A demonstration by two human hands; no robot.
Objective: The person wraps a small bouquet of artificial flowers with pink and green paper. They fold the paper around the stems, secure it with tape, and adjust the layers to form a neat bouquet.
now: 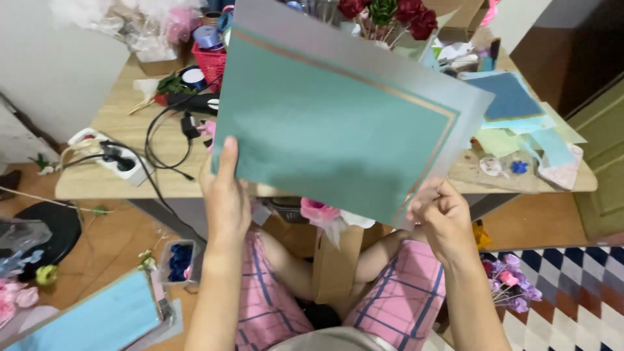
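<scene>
I hold up a large teal sheet [331,123] with a thin copper line and a pale silvery border, tilted in front of me. My left hand [224,195] grips its lower left edge, thumb up along the front. At the lower right corner my right hand [442,218] pinches the sheet. The sheet hides much of the wooden table [117,110] behind it. Below it lie my crossed legs in pink checked shorts [396,292].
A white power strip [107,156] with black cables lies at the table's left. A red basket [211,62] with ribbon rolls and dark red roses [396,13] stand at the back. Blue and green paper sheets [520,117] pile up at right. A blue sheet [91,318] lies on the floor.
</scene>
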